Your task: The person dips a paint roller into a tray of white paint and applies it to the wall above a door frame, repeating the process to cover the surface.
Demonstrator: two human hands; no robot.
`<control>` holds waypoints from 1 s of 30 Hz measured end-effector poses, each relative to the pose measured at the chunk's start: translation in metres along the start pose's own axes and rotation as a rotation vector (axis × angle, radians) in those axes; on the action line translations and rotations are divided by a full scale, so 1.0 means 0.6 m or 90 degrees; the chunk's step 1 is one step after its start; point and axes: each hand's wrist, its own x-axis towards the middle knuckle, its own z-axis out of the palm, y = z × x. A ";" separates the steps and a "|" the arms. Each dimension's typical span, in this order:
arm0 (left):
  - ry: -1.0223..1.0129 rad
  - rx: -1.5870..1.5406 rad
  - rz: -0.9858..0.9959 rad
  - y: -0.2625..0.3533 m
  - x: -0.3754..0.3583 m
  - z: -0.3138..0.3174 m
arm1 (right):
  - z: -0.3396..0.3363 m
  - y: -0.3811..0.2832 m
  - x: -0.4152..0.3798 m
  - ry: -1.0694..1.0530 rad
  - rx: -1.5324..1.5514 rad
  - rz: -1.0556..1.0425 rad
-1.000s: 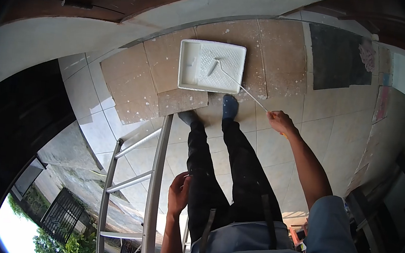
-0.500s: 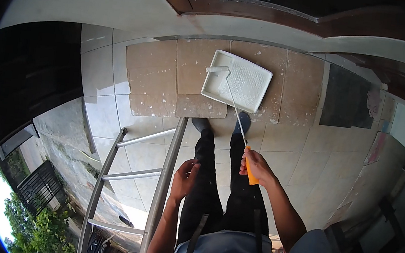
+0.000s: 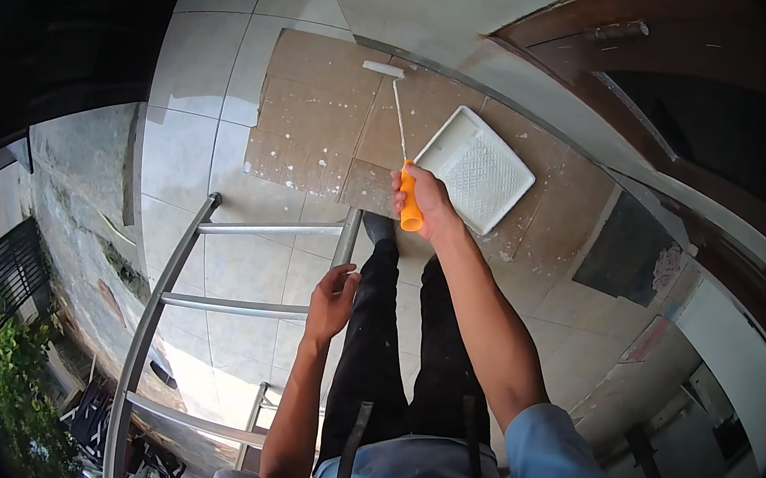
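Note:
My right hand (image 3: 426,204) is wrapped round the orange handle of a paint roller (image 3: 412,207). The roller's thin rod runs up to a white roller head (image 3: 383,69), which is held out beyond the tray's upper left side. A white paint tray (image 3: 476,169) with a ribbed slope lies on the cardboard (image 3: 312,110), just right of the handle. My left hand (image 3: 332,304) hangs beside the right rail of a metal ladder (image 3: 250,307), its fingers loosely curled and apart, holding nothing.
White-spotted cardboard covers part of the tiled floor (image 3: 177,157). A dark mat (image 3: 629,251) lies at the right. The wall and a dark wooden frame (image 3: 572,35) rise at the upper right. Plants (image 3: 14,378) show at the lower left.
The roller has come out of the tray and moved left and away from me with my right hand. The view has turned, and my left hand appears a little higher beside the ladder.

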 end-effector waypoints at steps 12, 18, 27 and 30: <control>0.038 -0.065 -0.053 -0.052 0.005 -0.093 | 0.151 -0.050 0.144 -0.008 0.115 -0.019; 0.035 -0.101 -0.069 -0.042 0.006 -0.100 | 0.176 -0.082 0.137 -0.004 0.138 -0.037; 0.050 -0.108 -0.076 -0.058 -0.008 -0.122 | 0.144 -0.062 -0.033 -0.076 0.183 -0.037; 0.048 -0.086 -0.080 -0.056 -0.011 -0.128 | 0.138 -0.068 0.043 -0.071 0.143 -0.038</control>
